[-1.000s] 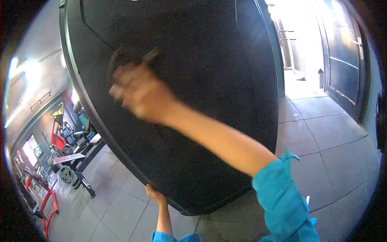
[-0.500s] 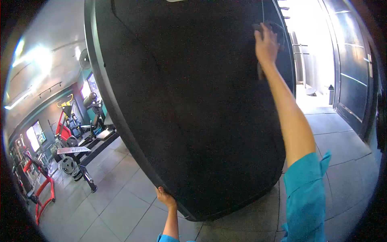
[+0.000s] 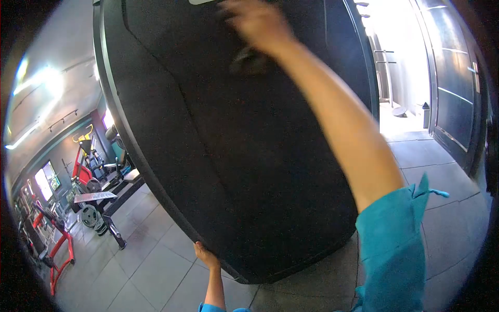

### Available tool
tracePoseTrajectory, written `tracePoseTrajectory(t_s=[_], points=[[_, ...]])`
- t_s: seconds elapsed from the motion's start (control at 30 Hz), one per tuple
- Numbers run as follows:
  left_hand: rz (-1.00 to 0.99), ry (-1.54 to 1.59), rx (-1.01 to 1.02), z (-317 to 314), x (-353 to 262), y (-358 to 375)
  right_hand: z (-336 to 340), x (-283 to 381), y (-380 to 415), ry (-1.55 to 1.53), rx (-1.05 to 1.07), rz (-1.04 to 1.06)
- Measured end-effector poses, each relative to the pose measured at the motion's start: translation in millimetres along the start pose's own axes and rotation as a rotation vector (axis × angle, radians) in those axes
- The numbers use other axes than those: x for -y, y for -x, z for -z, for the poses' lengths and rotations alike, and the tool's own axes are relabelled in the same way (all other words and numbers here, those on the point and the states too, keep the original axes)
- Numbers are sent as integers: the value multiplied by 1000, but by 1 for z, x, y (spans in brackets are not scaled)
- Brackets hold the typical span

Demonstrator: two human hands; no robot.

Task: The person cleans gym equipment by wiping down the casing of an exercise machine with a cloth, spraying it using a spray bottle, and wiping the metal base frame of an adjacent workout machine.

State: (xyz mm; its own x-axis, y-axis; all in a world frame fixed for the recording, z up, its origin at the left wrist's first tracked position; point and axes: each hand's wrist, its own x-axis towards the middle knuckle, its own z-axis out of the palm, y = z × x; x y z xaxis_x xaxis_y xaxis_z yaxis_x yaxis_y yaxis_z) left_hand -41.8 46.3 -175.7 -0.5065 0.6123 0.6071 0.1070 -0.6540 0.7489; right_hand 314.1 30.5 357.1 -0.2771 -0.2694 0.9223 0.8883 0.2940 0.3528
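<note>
A large black panel (image 3: 249,166) with a dark rim fills the middle of the view, standing tilted on the floor. At its lower left edge, my left hand (image 3: 207,256) is closed round the rim, thumb on the front and fingers partly hidden behind. My right hand (image 3: 260,26) is at the upper part of the panel, blurred by motion. Under its palm shows a dark, smeared piece of what looks like cloth (image 3: 249,61), pressed against the black face. Above it, a pale label (image 3: 201,1) is cut off by the top of the view.
Gym machines with red frames (image 3: 63,260) and weight plates (image 3: 89,216) stand to the left. Grey tiles (image 3: 140,260) cover the floor. On the right, a dark door (image 3: 452,99) stands beside a bright doorway with a small dark-topped object (image 3: 425,115) on its floor.
My right hand has swept left and slightly up across the panel, the dark cloth with it. My left hand keeps its hold on the rim. The view has shifted slightly.
</note>
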Motion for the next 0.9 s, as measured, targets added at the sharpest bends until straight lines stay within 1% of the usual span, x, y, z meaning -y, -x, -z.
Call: tracePoseTrajectory(t_s=[0.03, 0.07, 0.1, 0.13, 0.17, 0.2, 0.23, 0.27, 0.3, 0.33, 0.4, 0.43, 0.47, 0.53, 0.6, 0.63, 0.67, 0.7, 0.73, 0.77, 0.8, 0.87, 0.9], points=[[-8, -1, 3, -4, 3, -1, 21, -53, 23, 76, -25, -79], [-12, 23, -73, -8, 5, 0, 59, -74, 46, 145, 78, -407], [-16, 48, -151, -9, 7, -2, 75, -120, 79, 175, 6, -431], [-18, 49, -150, -7, 2, -4, 88, -140, 109, 152, -122, -415], [23, 10, -95, -6, -5, -1, 83, -128, 124, 158, -114, -410], [69, -38, -28, -3, -9, 3, 81, -104, 145, 167, -171, -447], [78, -43, -4, 0, -2, 2, 82, -75, 164, 184, -234, -489], [50, -24, -4, 3, 7, -2, 79, -35, 170, 226, -159, -442], [24, -8, -3, 6, 14, -4, 72, 8, 181, 36, -99, -496], [34, -14, 27, 5, 12, -6, 68, 58, 196, 155, 42, -288], [-26, 72, 25, -1, 0, -5, 56, 151, 248, -174, 197, -134], [-12, 64, 53, -1, -2, -2, 56, 192, 280, -379, 314, -20], [-23, 62, 49, -2, -4, -2, 62, 218, 304, -305, 425, 256], [-40, 55, 71, -2, -7, -9, 67, 212, 358, -427, 418, 424], [-35, 86, 37, -1, -3, -10, 100, 154, 384, -325, 493, 199], [-29, 86, 47, -2, -2, -10, 117, 123, 399, -244, 455, -37], [-9, 60, 34, -1, -4, -10, 133, 88, 412, -8, 429, -176], [7, 32, 24, -2, -7, -11, 155, 55, 415, 145, 301, -359], [7, 22, 40, -5, -15, -9, 168, 34, 437, 143, 180, -522], [-64, -121, 28, -10, -26, -6, 168, 30, 447, 186, 97, -668], [-135, -265, 13, -11, -32, -4, 165, 30, 447, 191, 102, -688], [-156, -332, 22, 3, -15, -10, 147, 30, 431, 205, -122, -876], [-187, -386, 23, 10, -3, -17, 142, 23, 411, 192, -172, -921]])
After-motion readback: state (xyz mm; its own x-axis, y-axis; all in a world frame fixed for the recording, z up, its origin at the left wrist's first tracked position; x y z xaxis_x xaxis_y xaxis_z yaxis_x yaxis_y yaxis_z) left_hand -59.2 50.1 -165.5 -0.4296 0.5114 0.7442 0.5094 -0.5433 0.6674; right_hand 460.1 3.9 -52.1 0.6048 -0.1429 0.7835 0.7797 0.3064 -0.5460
